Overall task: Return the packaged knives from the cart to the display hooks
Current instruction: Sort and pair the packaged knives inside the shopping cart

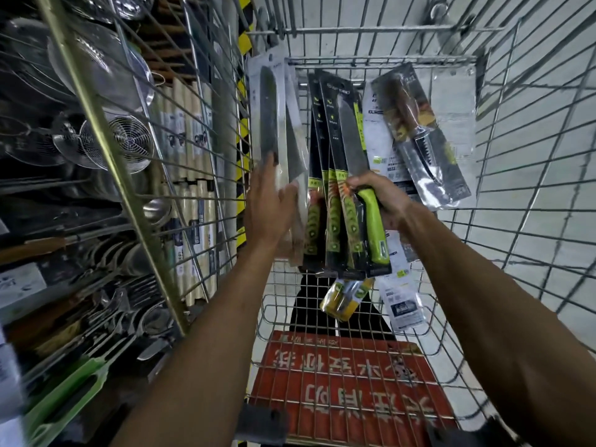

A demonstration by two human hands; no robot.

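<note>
Cart (280,317) near, low | right hand (383,198) grips green-handled knife pack (374,227), upright, top toward far hook rail (380,59) | left hand (267,201) flat against clear knife pack (269,117), left.

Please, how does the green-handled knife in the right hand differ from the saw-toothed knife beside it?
The green-handled knife has a smooth blade; the saw-toothed knife has a jagged edge and a brown handle. The green-handled knife is near upright, handle down, gripped by the right hand; the saw-toothed knife is tilted, handle up, untouched. Both are packaged.
</note>
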